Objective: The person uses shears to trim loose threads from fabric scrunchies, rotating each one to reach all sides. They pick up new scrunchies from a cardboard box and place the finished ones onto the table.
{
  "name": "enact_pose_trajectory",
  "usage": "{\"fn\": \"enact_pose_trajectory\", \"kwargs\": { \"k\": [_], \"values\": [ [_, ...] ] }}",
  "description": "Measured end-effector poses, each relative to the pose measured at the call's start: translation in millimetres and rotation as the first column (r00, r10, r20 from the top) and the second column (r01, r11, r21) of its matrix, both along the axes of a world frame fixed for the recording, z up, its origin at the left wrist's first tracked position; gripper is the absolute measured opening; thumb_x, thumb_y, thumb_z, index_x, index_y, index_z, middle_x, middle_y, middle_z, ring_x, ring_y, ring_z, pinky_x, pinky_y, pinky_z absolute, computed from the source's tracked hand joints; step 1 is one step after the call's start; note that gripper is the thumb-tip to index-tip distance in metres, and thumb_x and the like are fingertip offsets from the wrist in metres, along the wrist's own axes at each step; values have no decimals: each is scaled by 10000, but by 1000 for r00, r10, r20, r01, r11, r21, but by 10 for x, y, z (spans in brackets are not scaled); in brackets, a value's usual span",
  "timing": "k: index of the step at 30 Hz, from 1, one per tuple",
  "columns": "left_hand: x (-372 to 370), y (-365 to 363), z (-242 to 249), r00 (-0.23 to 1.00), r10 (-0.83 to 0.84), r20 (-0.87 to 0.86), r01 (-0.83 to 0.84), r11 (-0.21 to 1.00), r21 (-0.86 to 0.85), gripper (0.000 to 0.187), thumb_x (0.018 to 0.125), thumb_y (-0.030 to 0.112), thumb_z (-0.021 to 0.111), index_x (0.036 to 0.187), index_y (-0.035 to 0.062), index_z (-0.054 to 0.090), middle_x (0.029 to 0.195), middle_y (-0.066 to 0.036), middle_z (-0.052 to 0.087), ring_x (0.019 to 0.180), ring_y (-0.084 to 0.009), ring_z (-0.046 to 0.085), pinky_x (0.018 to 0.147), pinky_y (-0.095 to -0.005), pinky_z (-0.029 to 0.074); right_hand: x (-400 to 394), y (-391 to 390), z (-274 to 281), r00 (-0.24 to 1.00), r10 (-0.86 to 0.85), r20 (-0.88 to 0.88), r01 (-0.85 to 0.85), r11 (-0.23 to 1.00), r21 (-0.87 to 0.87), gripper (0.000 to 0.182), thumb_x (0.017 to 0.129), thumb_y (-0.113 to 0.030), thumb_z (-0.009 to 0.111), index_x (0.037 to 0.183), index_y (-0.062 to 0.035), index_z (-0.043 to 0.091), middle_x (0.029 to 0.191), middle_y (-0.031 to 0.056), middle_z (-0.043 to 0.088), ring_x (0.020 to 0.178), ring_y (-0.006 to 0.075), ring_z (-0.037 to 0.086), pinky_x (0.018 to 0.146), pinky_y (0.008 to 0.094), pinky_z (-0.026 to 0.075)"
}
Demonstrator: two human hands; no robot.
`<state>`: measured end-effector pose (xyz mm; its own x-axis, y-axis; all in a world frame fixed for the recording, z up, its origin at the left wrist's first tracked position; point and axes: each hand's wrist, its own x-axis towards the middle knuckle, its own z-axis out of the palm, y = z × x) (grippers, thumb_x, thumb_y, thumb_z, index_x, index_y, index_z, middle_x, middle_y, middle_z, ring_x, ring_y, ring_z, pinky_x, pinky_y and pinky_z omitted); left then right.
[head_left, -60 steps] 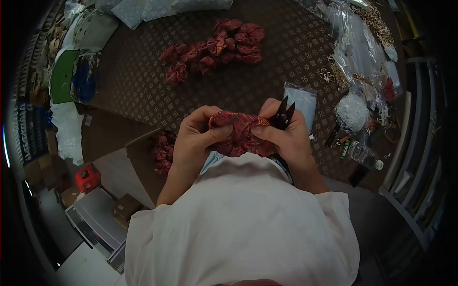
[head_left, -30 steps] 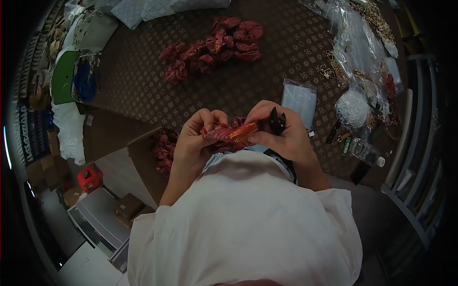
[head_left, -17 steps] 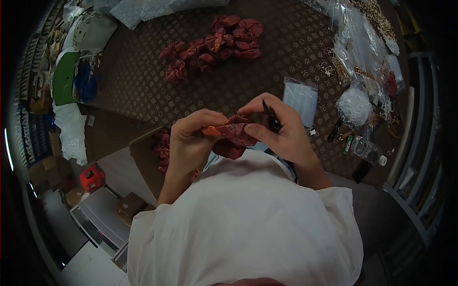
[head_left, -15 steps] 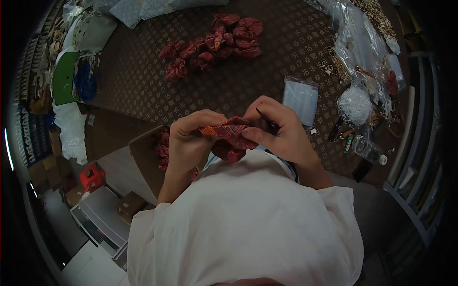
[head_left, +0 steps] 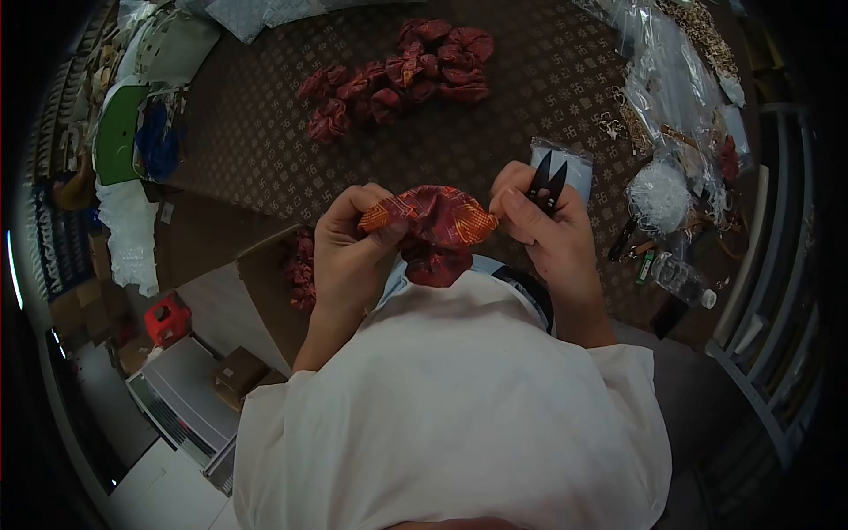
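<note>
Green panel (head_left: 121,132): far left, blue bundle (head_left: 157,146) just to its right.

Red jug (head_left: 170,325): near left, apart from the worktop (head_left: 256,132), which wears a brown patterned cover.

Cardboard box (head_left: 265,291): open, near left, containing crumpled red cloth pieces (head_left: 301,269).

Left hand (head_left: 352,237): thumb on the near face, fingers behind, pinching the left end of the red cloth item.

Pile of gathered red cloth (head_left: 397,79): on the worktop, far side, well apart from both hands.

Red cloth item (head_left: 433,212), one, with orange-yellow pattern at both ends: held between the two hands, in front of the white shirt (head_left: 450,397). Long axis runs left to right; a gathered darker part hangs from its middle toward the near side. The left hand is the nearer, overlapping its end; the right hand meets only the opposite edge.

Right hand (head_left: 552,231): fingertips drawn together at the right edge; whether they pinch cloth or a thread cannot be told. Black scissors (head_left: 549,183) are kept in the same hand, blades parted, points toward the far side.

Flat packet (head_left: 576,168): on the worktop, beyond the right hand.

Ball of white strands (head_left: 658,197): right.

Clear bottle (head_left: 680,278): near right, lying down.
</note>
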<state>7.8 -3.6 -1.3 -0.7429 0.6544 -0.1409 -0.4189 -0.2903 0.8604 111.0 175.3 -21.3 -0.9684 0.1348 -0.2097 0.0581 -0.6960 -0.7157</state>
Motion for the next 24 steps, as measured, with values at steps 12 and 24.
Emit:
{"fn": "enact_pose_trajectory", "kwargs": {
  "k": [12, 24],
  "values": [
    [13, -7, -41, 956, 50, 289, -24, 995, -92, 67, 877, 50, 532, 941, 34, 517, 945, -68, 579, 894, -151, 575, 834, -330, 484, -26, -228, -101, 999, -9, 35, -4, 935, 355, 296, 790, -129, 682, 1029, -15, 550, 825, -18, 545, 701, 44, 475, 618, 187, 397],
    [-58, -48, -228, 988, -3, 155, 16, 996, -85, 248, 870, 115, 552, 1094, 33, 484, 1093, -118, 562, 995, -211, 567, 896, -345, 444, 33, -77, 66, 992, -98, 78, 79, 972, 220, 150, 774, -16, 632, 916, 18, 599, 772, 40, 621, 749, 93, 591, 676, 221, 487]
  ]
}}
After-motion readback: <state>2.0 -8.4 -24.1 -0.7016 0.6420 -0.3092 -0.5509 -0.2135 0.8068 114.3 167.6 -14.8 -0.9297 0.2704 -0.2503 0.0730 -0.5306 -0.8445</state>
